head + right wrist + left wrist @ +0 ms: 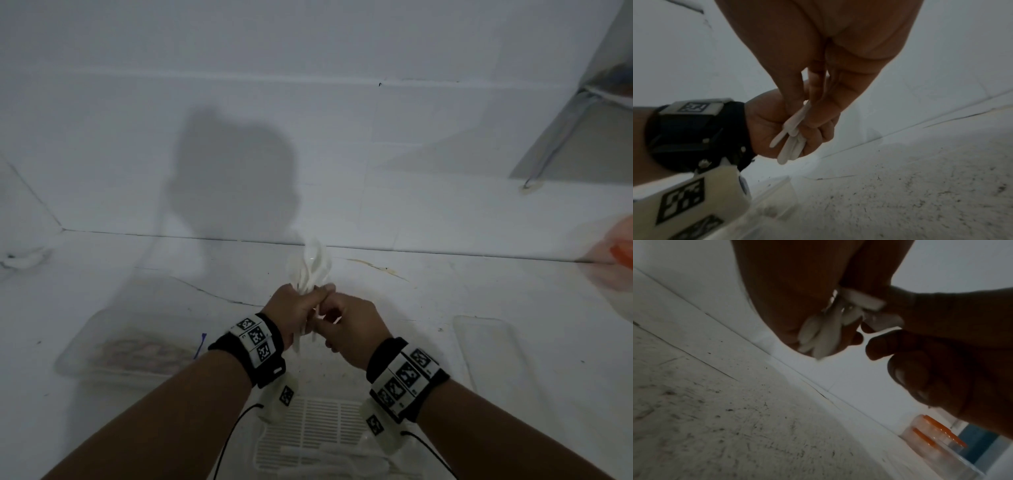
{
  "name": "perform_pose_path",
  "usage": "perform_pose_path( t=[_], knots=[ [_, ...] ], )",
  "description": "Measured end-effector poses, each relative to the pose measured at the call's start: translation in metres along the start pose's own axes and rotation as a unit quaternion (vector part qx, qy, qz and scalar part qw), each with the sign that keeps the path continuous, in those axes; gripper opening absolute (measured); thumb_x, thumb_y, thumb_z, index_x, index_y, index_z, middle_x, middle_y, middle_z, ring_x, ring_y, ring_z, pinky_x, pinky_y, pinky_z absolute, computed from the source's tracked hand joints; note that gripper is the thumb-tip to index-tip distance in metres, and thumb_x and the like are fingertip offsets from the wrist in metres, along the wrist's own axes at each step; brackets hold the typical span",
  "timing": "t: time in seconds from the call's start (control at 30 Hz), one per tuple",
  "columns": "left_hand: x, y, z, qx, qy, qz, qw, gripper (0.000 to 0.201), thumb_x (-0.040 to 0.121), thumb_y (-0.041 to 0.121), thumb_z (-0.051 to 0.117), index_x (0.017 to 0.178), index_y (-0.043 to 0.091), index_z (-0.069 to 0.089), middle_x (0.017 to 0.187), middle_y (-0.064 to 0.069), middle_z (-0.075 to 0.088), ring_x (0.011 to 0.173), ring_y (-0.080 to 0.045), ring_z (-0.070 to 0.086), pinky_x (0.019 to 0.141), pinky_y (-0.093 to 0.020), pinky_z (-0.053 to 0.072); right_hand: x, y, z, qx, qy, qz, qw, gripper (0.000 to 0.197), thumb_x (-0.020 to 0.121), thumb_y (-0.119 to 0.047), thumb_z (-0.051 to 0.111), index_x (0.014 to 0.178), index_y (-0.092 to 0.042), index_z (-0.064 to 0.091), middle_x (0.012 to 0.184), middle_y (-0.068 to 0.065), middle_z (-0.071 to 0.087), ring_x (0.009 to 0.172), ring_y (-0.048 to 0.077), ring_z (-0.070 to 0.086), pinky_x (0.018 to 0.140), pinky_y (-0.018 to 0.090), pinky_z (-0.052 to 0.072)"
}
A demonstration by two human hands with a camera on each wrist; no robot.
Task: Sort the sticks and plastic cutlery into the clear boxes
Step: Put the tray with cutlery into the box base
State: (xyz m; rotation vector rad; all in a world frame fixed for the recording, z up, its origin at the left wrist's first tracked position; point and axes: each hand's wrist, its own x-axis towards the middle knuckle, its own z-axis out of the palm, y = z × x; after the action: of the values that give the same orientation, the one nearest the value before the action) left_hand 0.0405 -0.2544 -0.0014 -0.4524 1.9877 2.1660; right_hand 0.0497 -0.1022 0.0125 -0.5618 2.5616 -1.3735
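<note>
My left hand [295, 313] grips a bunch of white plastic spoons [313, 265] above the floor, bowls pointing up and away. Their handle ends [790, 144] poke out below the fist. Right against it, my right hand [347, 320] pinches one white handle [803, 112] of the bunch with curled fingers. A clear box [78, 342] holding brownish sticks [137, 349] lies on the floor to the left. Another clear box [486, 342] lies to the right; I cannot tell what it holds.
A white slotted basket [308, 425] with more white cutlery sits under my wrists at the near edge. Clear containers with orange lids [937, 431] and an orange bag [620, 253] stand at the far right. The wall runs close ahead, and a metal frame leg [548, 154] stands at the back right.
</note>
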Motion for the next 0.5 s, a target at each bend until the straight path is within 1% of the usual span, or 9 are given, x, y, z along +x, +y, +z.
perform_pose_path(
  t=[0.03, 0.07, 0.13, 0.23, 0.3, 0.37, 0.4, 0.47, 0.5],
  knots=[
    [-0.002, -0.001, -0.003, 0.021, -0.005, -0.001, 1.000, 0.033, 0.073, 0.037, 0.081, 0.069, 0.007, 0.067, 0.065, -0.018, 0.055, 0.060, -0.030, 0.054, 0.062, -0.039, 0.046, -0.004, -0.001, 0.001, -0.022, -0.030, -0.033, 0.999, 0.003, 0.089, -0.022, 0.072, 0.090, -0.020, 0.070, 0.080, -0.007, 0.071, 0.061, 0.007, 0.066, 0.062, 0.029, 0.060],
    [-0.006, -0.001, -0.004, 0.037, -0.010, 0.001, 0.999, 0.030, 0.073, 0.032, 0.076, 0.068, 0.005, 0.066, 0.065, -0.019, 0.054, 0.062, -0.030, 0.054, 0.062, -0.038, 0.046, -0.007, -0.001, 0.000, -0.050, -0.050, -0.062, 0.996, 0.006, 0.089, -0.021, 0.071, 0.095, -0.021, 0.072, 0.082, -0.011, 0.070, 0.064, 0.003, 0.064, 0.066, 0.023, 0.057],
    [-0.009, -0.003, -0.005, 0.059, -0.015, 0.007, 0.998, 0.025, 0.077, 0.025, 0.069, 0.068, 0.003, 0.063, 0.063, -0.018, 0.052, 0.059, -0.029, 0.050, 0.055, -0.034, 0.044, -0.009, 0.000, -0.003, -0.089, -0.035, -0.091, 0.991, 0.007, 0.090, -0.020, 0.067, 0.094, -0.022, 0.072, 0.081, -0.015, 0.069, 0.069, -0.001, 0.061, 0.067, 0.014, 0.048],
    [-0.012, -0.006, -0.004, 0.094, -0.013, 0.006, 0.995, 0.020, 0.086, 0.021, 0.065, 0.076, 0.007, 0.056, 0.063, -0.012, 0.053, 0.056, -0.025, 0.055, 0.054, -0.030, 0.048, 0.000, -0.004, -0.023, -0.045, 0.091, -0.021, 0.995, 0.004, 0.088, -0.024, 0.064, 0.091, -0.026, 0.067, 0.085, -0.010, 0.067, 0.070, 0.002, 0.059, 0.066, 0.021, 0.048],
    [-0.016, -0.005, -0.002, 0.142, -0.019, 0.011, 0.990, 0.019, 0.089, 0.025, 0.063, 0.085, 0.008, 0.056, 0.064, -0.008, 0.057, 0.055, -0.022, 0.062, 0.053, -0.030, 0.051, 0.008, -0.010, -0.035, -0.055, 0.125, -0.036, 0.990, 0.015, 0.089, -0.034, 0.065, 0.104, -0.031, 0.063, 0.096, -0.011, 0.062, 0.073, 0.001, 0.055, 0.068, 0.021, 0.046],
    [-0.020, -0.003, 0.001, 0.227, -0.030, 0.041, 0.973, 0.020, 0.090, 0.030, 0.060, 0.093, 0.011, 0.058, 0.062, -0.006, 0.060, 0.047, -0.017, 0.060, 0.046, -0.028, 0.047, 0.014, -0.019, -0.040, -0.112, 0.089, -0.082, 0.986, 0.033, 0.090, -0.048, 0.063, 0.120, -0.037, 0.058, 0.106, -0.010, 0.056, 0.081, -0.001, 0.054, 0.074, 0.019, 0.044],
    [-0.020, -0.004, 0.003, 0.274, -0.028, 0.059, 0.960, 0.021, 0.091, 0.033, 0.058, 0.099, 0.013, 0.058, 0.063, -0.005, 0.062, 0.043, -0.013, 0.057, 0.042, -0.025, 0.045, 0.016, -0.023, -0.039, -0.136, 0.061, -0.085, 0.985, 0.041, 0.088, -0.056, 0.061, 0.125, -0.041, 0.055, 0.109, -0.009, 0.052, 0.087, 0.001, 0.055, 0.078, 0.020, 0.045],
    [-0.020, -0.005, 0.006, 0.339, -0.007, 0.091, 0.936, 0.028, 0.091, 0.037, 0.055, 0.112, 0.020, 0.056, 0.071, 0.002, 0.063, 0.042, -0.007, 0.053, 0.038, -0.022, 0.042, 0.020, -0.027, -0.034, -0.148, 0.027, -0.051, 0.987, 0.048, 0.083, -0.065, 0.061, 0.126, -0.044, 0.054, 0.110, -0.007, 0.048, 0.093, 0.007, 0.057, 0.081, 0.023, 0.047],
    [-0.020, -0.007, 0.008, 0.350, 0.000, 0.103, 0.931, 0.032, 0.089, 0.040, 0.055, 0.115, 0.021, 0.055, 0.074, 0.005, 0.063, 0.046, -0.006, 0.054, 0.041, -0.024, 0.044, 0.022, -0.026, -0.031, -0.142, 0.031, -0.038, 0.989, 0.044, 0.082, -0.063, 0.064, 0.120, -0.041, 0.058, 0.108, -0.006, 0.048, 0.092, 0.009, 0.057, 0.080, 0.023, 0.047]
  ],
)
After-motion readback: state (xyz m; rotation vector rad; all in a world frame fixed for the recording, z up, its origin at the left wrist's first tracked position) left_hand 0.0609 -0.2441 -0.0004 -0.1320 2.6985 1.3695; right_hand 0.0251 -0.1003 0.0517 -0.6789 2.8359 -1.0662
